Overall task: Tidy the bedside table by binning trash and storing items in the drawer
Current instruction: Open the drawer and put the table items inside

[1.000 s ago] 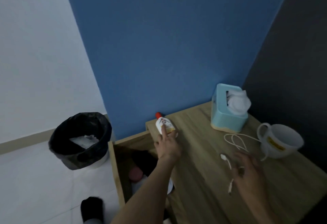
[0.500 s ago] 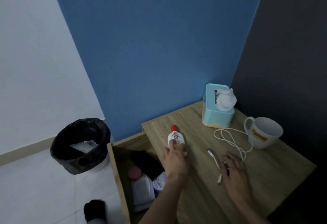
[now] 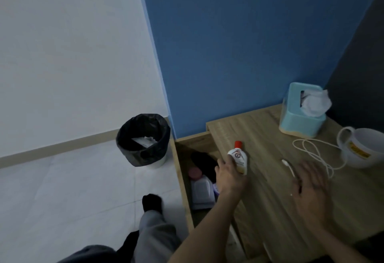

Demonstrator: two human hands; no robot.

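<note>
My left hand (image 3: 229, 174) grips a small white bottle with a red cap (image 3: 238, 155), held at the left edge of the wooden bedside table (image 3: 268, 204). Just left of it the drawer (image 3: 180, 177) stands pulled out, holding a white bottle with a pink cap (image 3: 200, 188) and a dark item. My right hand (image 3: 310, 190) hovers flat over the tabletop, fingers spread, holding nothing, beside a white cable (image 3: 311, 150). A black-lined bin (image 3: 143, 140) with paper inside stands on the floor to the left.
A light-blue tissue box (image 3: 299, 115) stands at the table's back by the blue wall. A white mug (image 3: 365, 148) sits at the right edge. My leg and dark-socked foot (image 3: 151, 202) are on the pale floor beside the drawer.
My left hand closed round the red-capped bottle and drew it back along the table's left edge toward me, near the drawer. My right hand stayed over the cable end.
</note>
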